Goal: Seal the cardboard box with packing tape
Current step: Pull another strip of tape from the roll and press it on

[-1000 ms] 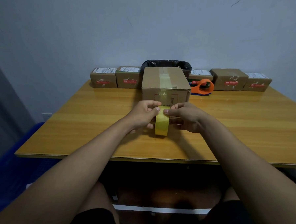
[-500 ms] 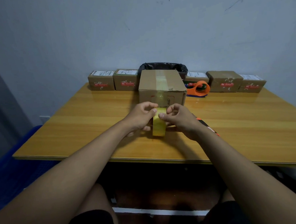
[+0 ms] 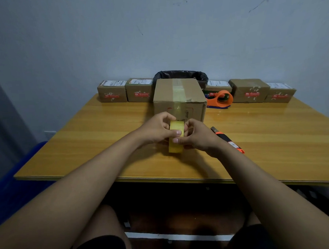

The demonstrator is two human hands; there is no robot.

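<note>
A brown cardboard box stands mid-table with a strip of clear tape running along its top and down its front face. Just in front of it stands a yellow roll of packing tape, upright on its edge on the wooden table. My left hand grips the roll from the left, thumb across its face. My right hand holds it from the right, its thumb pressed on the outer surface of the roll. Both hands sit below the box's front face.
An orange and black utility knife lies right of my right wrist. An orange tape dispenser sits behind the box to the right. Several small labelled boxes line the wall, with a black-lined bin among them.
The thumbs have slid down the roll's surface; my right thumb now presses lower on the tape. The knife has come into view as my right arm shifted left.
</note>
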